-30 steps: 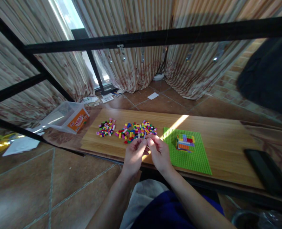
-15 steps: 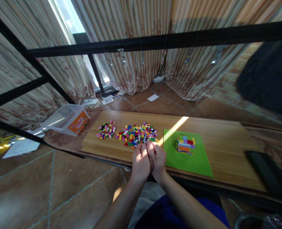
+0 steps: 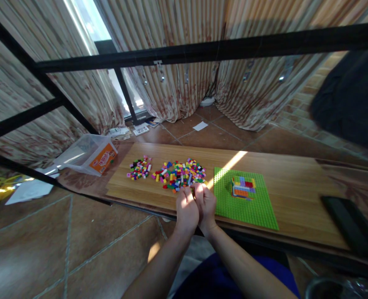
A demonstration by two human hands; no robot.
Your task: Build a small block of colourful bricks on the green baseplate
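Observation:
My left hand and my right hand are closed side by side, fingers curled in against each other at the table's near edge. Whatever they may hold is hidden behind the fingers. Just beyond them spreads a large pile of colourful toy bricks, with a smaller brick pile to its left. On the right lies a green baseplate, close to my right hand. A low structure of joined bricks in orange, purple, red and yellow sits on it.
The wooden tabletop carries a dark flat object at its right end. At the left end stands a clear plastic bin with an orange label. A black metal bar crosses beyond the table, before striped curtains.
My hands have shifted slightly and turned a little at the wrists, staying together. The left hand's back now shows more. The bricks and baseplate look the same.

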